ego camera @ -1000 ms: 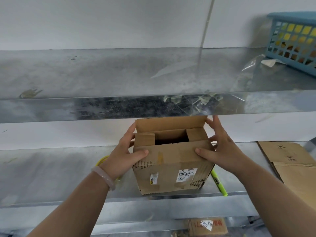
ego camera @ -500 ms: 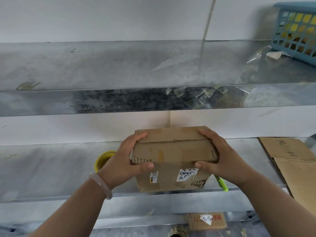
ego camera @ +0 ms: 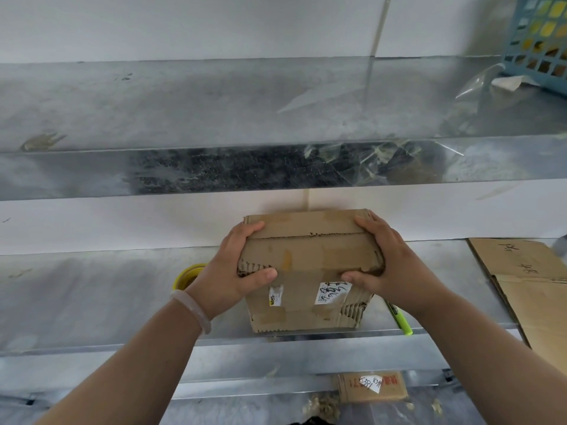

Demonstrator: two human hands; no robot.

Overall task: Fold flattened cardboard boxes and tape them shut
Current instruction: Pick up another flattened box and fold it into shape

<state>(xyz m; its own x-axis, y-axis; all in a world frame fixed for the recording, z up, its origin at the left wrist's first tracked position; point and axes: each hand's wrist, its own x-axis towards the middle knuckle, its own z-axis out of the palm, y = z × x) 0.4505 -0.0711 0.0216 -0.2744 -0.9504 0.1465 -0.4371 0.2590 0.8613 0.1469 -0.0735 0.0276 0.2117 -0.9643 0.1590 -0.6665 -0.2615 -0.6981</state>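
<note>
A small worn cardboard box [ego camera: 310, 262] stands on the metal shelf [ego camera: 92, 302] near its front edge, both top flaps folded down and meeting along a ragged seam. My left hand [ego camera: 233, 271] grips the box's left top corner, fingers over the flaps and thumb on the front face. My right hand [ego camera: 386, 265] grips the right top corner the same way. A yellow tape roll [ego camera: 187, 276] lies on the shelf just left of the box, partly hidden behind my left hand.
A green marker [ego camera: 399, 319] lies at the shelf edge right of the box. Flattened cardboard [ego camera: 527, 277] rests at the far right. An upper shelf [ego camera: 214, 167] overhangs close above, with a blue basket [ego camera: 543, 41] on it. Another small box [ego camera: 372, 386] sits below.
The top flaps stood open a second ago; both hands folded them down and now hold them shut. The view has drifted slightly closer.
</note>
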